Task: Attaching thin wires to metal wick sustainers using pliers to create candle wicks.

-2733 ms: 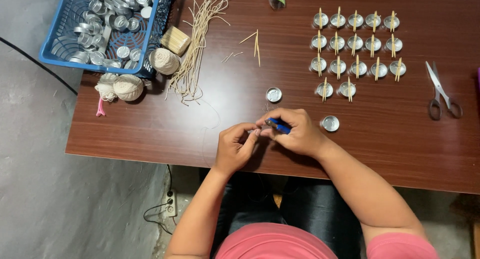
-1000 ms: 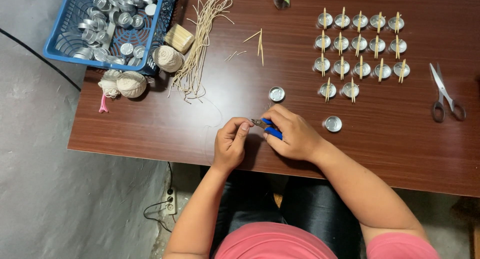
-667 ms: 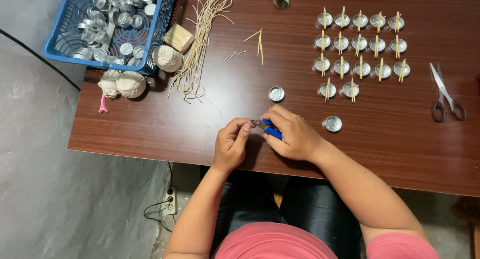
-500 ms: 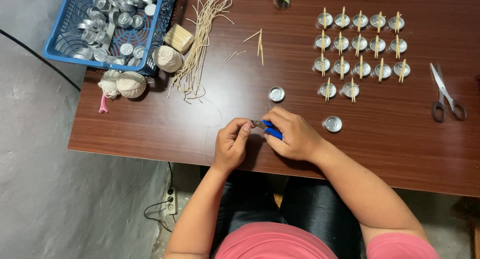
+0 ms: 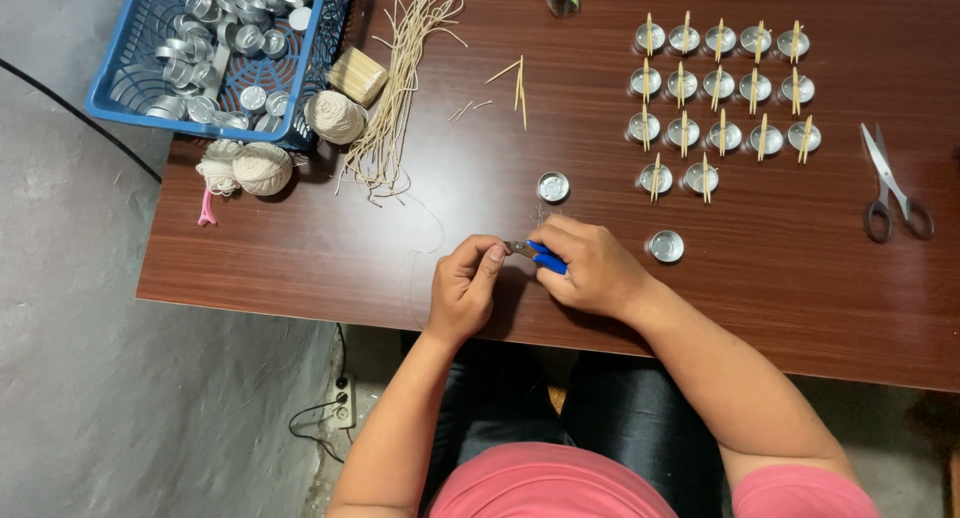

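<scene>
My right hand (image 5: pixel 590 268) grips small blue-handled pliers (image 5: pixel 540 257) near the front edge of a dark wooden table (image 5: pixel 300 248). The plier jaws point left at the fingertips of my left hand (image 5: pixel 465 283), which pinch something too small to make out. Two empty round metal cups lie close by, one (image 5: pixel 553 186) just beyond the hands and one (image 5: pixel 666 246) to the right of my right hand. Farther back stand rows of metal cups with sticks laid across them (image 5: pixel 720 88).
A blue basket (image 5: pixel 130 88) of metal cups sits at the back left. Beside it are balls of cream string (image 5: pixel 262 168), a bundle of pale wicks (image 5: pixel 400 78) and loose sticks (image 5: pixel 518 78). Scissors (image 5: pixel 890 188) lie at the right.
Both hands have stayed in place near the table's front edge. Only small finger movements around the plier tips show.
</scene>
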